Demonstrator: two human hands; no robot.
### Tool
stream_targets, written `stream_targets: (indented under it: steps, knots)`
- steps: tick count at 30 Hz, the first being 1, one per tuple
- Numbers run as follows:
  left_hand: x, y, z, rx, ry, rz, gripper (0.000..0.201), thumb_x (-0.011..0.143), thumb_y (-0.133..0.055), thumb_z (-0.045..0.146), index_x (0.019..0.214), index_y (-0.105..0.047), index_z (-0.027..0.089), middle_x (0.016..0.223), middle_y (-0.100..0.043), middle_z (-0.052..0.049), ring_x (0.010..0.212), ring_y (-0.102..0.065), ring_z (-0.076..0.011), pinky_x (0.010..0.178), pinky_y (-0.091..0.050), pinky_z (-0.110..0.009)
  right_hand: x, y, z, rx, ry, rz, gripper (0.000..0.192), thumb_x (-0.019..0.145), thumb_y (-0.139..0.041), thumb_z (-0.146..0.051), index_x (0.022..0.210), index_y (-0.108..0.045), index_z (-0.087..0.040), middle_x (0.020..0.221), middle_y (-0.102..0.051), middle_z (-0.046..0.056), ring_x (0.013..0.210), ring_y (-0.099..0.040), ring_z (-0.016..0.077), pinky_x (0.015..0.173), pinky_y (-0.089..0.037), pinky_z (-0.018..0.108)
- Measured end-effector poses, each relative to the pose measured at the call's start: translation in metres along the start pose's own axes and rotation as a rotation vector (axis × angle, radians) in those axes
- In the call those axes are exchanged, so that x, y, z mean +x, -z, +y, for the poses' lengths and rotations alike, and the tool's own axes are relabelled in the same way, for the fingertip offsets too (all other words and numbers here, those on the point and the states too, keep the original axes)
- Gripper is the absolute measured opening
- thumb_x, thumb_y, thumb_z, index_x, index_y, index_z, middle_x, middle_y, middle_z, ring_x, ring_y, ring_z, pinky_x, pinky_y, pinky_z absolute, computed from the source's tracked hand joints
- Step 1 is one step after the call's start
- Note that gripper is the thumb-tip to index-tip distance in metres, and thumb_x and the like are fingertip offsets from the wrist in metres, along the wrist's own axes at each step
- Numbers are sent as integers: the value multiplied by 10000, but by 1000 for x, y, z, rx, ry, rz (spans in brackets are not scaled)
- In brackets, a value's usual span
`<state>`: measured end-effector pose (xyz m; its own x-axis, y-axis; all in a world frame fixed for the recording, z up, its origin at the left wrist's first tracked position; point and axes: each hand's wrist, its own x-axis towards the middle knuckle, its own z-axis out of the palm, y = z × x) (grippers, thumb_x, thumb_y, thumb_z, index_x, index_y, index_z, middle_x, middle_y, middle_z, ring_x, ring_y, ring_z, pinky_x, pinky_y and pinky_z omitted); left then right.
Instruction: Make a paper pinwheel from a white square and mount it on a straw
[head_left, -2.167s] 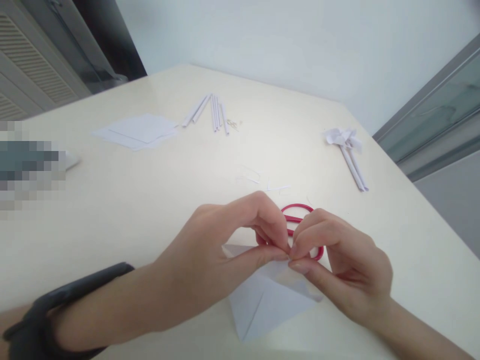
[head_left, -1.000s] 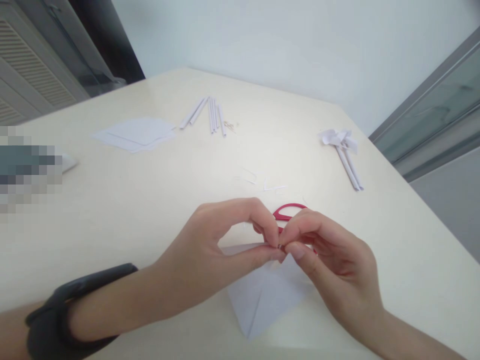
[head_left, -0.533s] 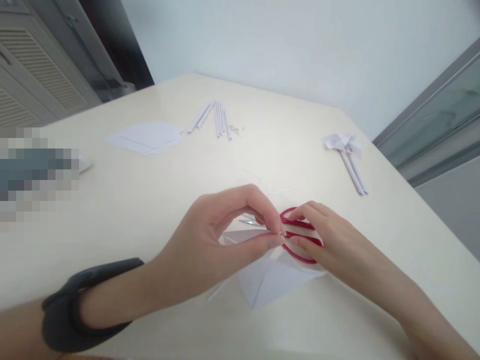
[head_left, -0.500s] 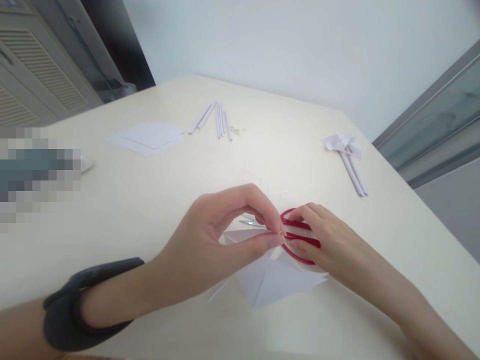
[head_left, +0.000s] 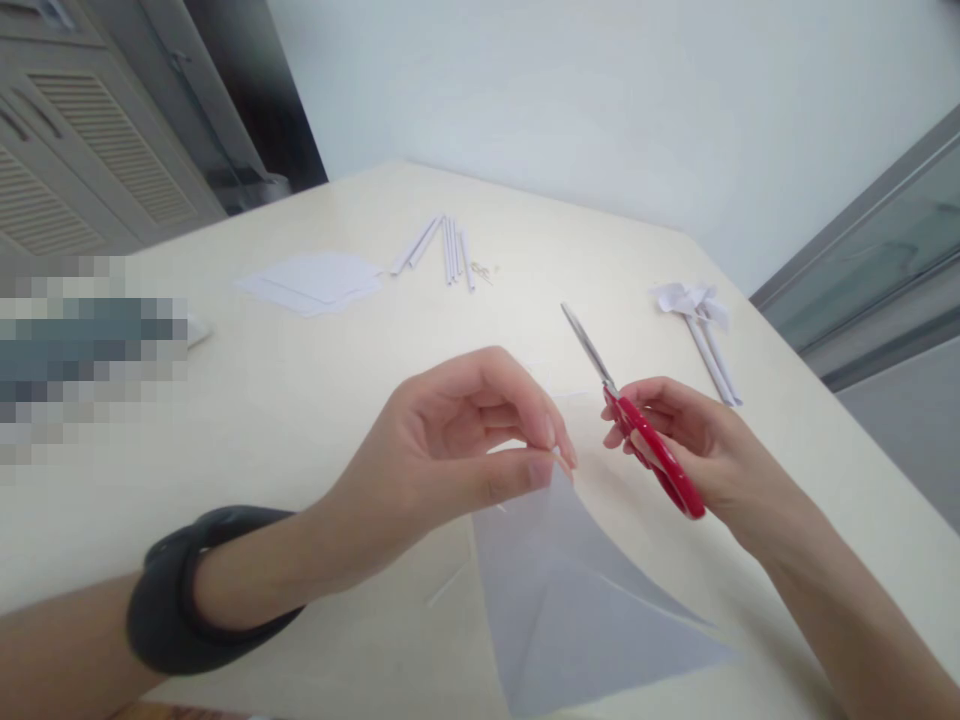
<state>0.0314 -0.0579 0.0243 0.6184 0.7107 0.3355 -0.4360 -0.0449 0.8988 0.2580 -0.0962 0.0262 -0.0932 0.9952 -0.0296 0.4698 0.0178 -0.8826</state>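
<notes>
Two hands busy: left hand [head_left: 450,450] pinches the folded paper [head_left: 570,600] by its top corner, near the table's [head_left: 300,400] front edge; right hand [head_left: 690,450] has now lifted the red scissors [head_left: 637,430], blades closed, ready for cutting.

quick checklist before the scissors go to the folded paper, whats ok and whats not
1. Left hand pinches the top corner of the folded paper: ok.
2. Right hand holds the red scissors by the handles: ok.
3. Blades open for a cut: not ok, they look closed.
4. Blades point away from the left hand's fingers: ok.
5. Paper lifted off the table: ok at the pinched corner; lower edge, cannot tell.
6. Fingers through the handle loops: cannot tell.
</notes>
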Motion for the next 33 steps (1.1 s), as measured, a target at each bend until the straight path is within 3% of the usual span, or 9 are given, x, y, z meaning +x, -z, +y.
stream_targets:
  steps: [4,7,10,14,18,25,33]
  knots:
    - [1,1,-2,-89,76,3,150,798,-630,50,787,-581,191,778,-637,30,728,-605,-83,667,-487,-176,-4,-6,-6,239,158,-28,216,803,-633,-218,971,-504,-266,841,-528,-11,748,-503,137,605,-434,241]
    - [2,1,-5,-110,131,21,144,794,-638,54,777,-596,191,760,-660,40,723,-602,-68,672,-478,-149,-10,-14,-9,245,129,-27,379,684,-747,-144,925,-486,-277,785,-477,-43,685,-444,114,551,-394,205]
    - [3,2,-7,-135,171,0,138,782,-652,50,783,-606,181,772,-670,40,753,-610,-67,686,-476,-139,-15,-21,-13,179,114,1,458,631,-782,-124,929,-478,-294,781,-445,-53,664,-407,113,520,-372,204]
    - [2,3,-9,-196,229,-36,94,781,-674,111,771,-603,173,781,-653,37,759,-598,-76,672,-475,-159,-21,-24,-19,47,182,29,410,669,-740,-135,918,-451,-285,859,-437,-42,711,-396,123,614,-390,238]
    - [2,3,-11,-182,178,-86,77,781,-673,109,759,-616,156,791,-645,30,750,-591,-79,676,-477,-176,-24,-24,-21,-68,289,45,478,635,-751,-160,965,-422,-269,889,-409,-31,772,-394,134,678,-390,245]
    - [4,4,-10,-242,288,-80,102,761,-675,87,747,-651,184,764,-654,42,720,-579,-89,618,-441,-183,-19,-23,-17,-249,380,92,503,586,-804,-167,919,-435,-245,881,-480,-17,732,-438,133,649,-411,252]
    - [3,4,-10,-254,343,-47,78,753,-696,147,714,-635,175,711,-642,25,655,-546,-104,575,-395,-208,-18,-21,-14,-336,380,97,469,613,-802,-214,874,-414,-255,817,-482,-18,663,-440,134,577,-407,249]
